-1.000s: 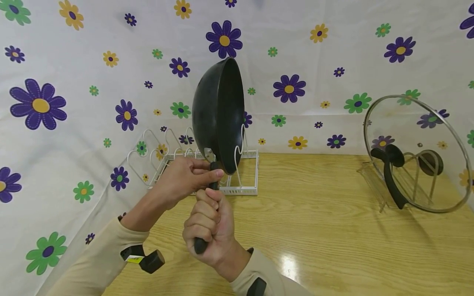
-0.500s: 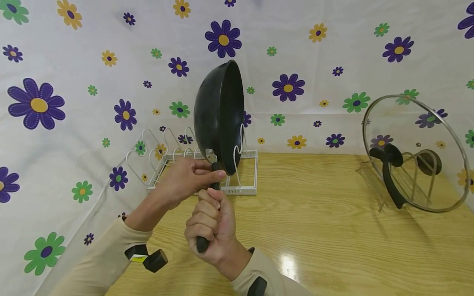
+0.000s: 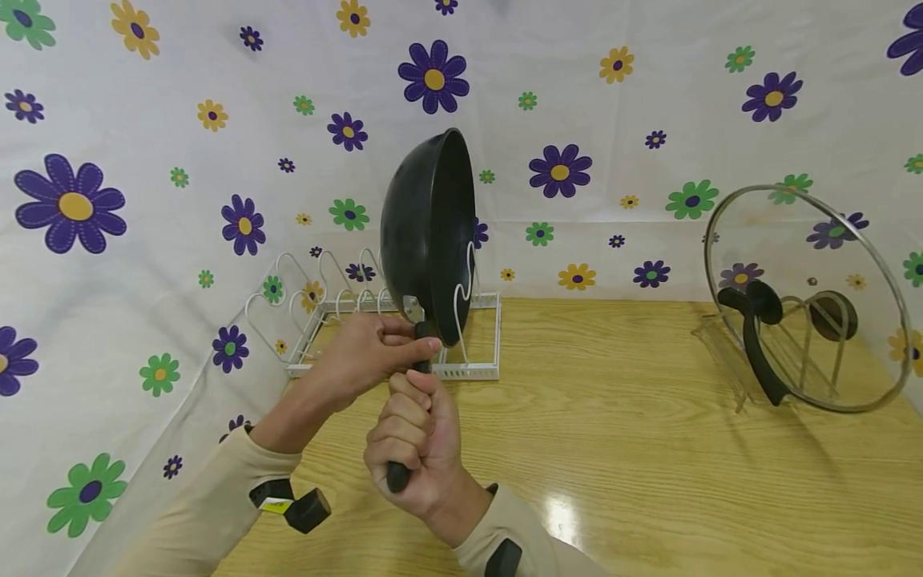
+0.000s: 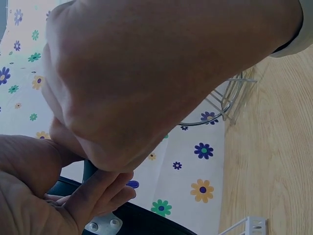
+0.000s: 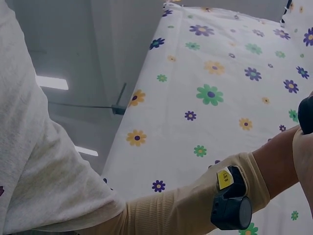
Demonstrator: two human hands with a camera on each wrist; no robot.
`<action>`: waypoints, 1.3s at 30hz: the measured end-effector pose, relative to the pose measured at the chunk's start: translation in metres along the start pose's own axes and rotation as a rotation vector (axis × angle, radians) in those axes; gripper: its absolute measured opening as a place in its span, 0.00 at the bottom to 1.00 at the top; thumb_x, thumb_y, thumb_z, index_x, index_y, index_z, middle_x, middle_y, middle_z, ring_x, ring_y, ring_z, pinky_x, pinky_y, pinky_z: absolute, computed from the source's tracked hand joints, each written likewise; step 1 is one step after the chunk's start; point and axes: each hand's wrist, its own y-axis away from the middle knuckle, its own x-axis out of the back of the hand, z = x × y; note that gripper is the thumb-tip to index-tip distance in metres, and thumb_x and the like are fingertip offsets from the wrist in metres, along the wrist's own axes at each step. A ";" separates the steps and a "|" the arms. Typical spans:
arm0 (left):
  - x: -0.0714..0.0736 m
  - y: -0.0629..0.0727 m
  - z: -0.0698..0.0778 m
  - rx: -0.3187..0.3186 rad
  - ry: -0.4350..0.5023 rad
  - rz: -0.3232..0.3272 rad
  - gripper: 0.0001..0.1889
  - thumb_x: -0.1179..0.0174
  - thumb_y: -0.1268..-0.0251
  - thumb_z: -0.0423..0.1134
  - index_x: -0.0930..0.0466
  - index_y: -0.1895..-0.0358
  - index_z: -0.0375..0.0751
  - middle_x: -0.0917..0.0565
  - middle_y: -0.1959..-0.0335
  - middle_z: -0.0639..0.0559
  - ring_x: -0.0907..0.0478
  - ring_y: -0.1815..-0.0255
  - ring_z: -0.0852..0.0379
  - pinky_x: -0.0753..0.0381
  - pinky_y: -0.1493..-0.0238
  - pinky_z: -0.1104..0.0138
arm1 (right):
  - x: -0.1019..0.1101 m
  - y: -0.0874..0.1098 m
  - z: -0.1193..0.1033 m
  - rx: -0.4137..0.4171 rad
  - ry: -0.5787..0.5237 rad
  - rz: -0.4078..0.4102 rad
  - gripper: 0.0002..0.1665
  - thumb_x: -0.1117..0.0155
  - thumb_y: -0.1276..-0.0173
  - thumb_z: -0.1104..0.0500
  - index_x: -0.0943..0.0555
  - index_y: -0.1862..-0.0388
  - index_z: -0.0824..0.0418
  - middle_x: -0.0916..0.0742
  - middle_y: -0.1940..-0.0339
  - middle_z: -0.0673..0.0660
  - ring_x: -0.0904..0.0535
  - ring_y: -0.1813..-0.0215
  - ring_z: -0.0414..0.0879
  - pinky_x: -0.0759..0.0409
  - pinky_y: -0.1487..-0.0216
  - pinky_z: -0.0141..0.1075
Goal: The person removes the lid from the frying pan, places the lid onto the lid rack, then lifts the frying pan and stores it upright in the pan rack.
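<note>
A black wok stands on edge in the head view, its opening turned right. Its lower rim is among the wires of a white rack; whether it bears on the rack cannot be told. My right hand grips the black handle near its end, fingers curled round it. Higher up, close to the riveted bracket, my left hand pinches the handle between thumb and fingers. In the left wrist view, my right hand covers most of the handle.
A glass lid with a black handle leans in a small wire rack on the right of the wooden table. Several empty wire loops stand left of the wok. A flowered cloth hangs close behind.
The wok has sunk slightly toward the white rack and shifted a little right. Both hands have kept their hold and moved slightly right with the handle.
</note>
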 end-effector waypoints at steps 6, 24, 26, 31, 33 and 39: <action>-0.003 -0.001 -0.002 0.006 -0.020 0.005 0.17 0.28 0.37 0.51 0.16 0.72 0.39 0.31 0.86 0.59 0.30 0.78 0.57 0.32 0.77 0.69 | 0.001 0.001 -0.002 0.000 0.005 0.005 0.23 0.52 0.22 0.58 0.42 0.80 0.51 0.38 0.89 0.43 0.47 0.89 0.33 0.47 0.84 0.24; -0.010 -0.003 -0.010 -0.047 0.062 0.022 0.23 0.27 0.38 0.49 0.28 0.82 0.43 0.39 0.87 0.60 0.43 0.82 0.62 0.44 0.80 0.70 | 0.006 0.005 -0.006 -0.003 -0.012 0.004 0.23 0.52 0.22 0.58 0.41 0.80 0.50 0.38 0.89 0.44 0.47 0.89 0.33 0.46 0.84 0.24; -0.010 -0.003 -0.011 -0.043 0.058 0.018 0.21 0.27 0.38 0.49 0.25 0.80 0.41 0.38 0.87 0.60 0.41 0.82 0.62 0.42 0.80 0.70 | 0.007 0.006 -0.007 -0.004 -0.014 0.006 0.23 0.52 0.22 0.58 0.41 0.80 0.50 0.38 0.89 0.44 0.47 0.89 0.33 0.46 0.84 0.24; -0.012 -0.003 -0.013 -0.033 0.033 0.015 0.19 0.28 0.37 0.49 0.20 0.76 0.39 0.34 0.86 0.60 0.36 0.79 0.60 0.36 0.78 0.70 | 0.008 0.008 -0.008 -0.003 -0.017 0.005 0.23 0.52 0.22 0.58 0.41 0.80 0.50 0.38 0.89 0.44 0.47 0.89 0.33 0.46 0.84 0.24; -0.012 -0.003 -0.014 -0.027 0.033 0.017 0.19 0.28 0.37 0.50 0.20 0.76 0.40 0.34 0.86 0.60 0.36 0.80 0.60 0.36 0.78 0.70 | 0.009 0.008 -0.008 -0.003 -0.018 0.003 0.23 0.52 0.22 0.58 0.41 0.80 0.50 0.38 0.89 0.44 0.47 0.89 0.33 0.46 0.84 0.24; -0.014 -0.003 -0.015 -0.016 0.045 0.017 0.19 0.28 0.37 0.50 0.21 0.76 0.40 0.35 0.87 0.60 0.38 0.81 0.60 0.39 0.80 0.70 | 0.010 0.009 -0.009 -0.004 -0.020 0.003 0.23 0.52 0.22 0.58 0.41 0.80 0.50 0.38 0.89 0.44 0.47 0.89 0.34 0.46 0.84 0.24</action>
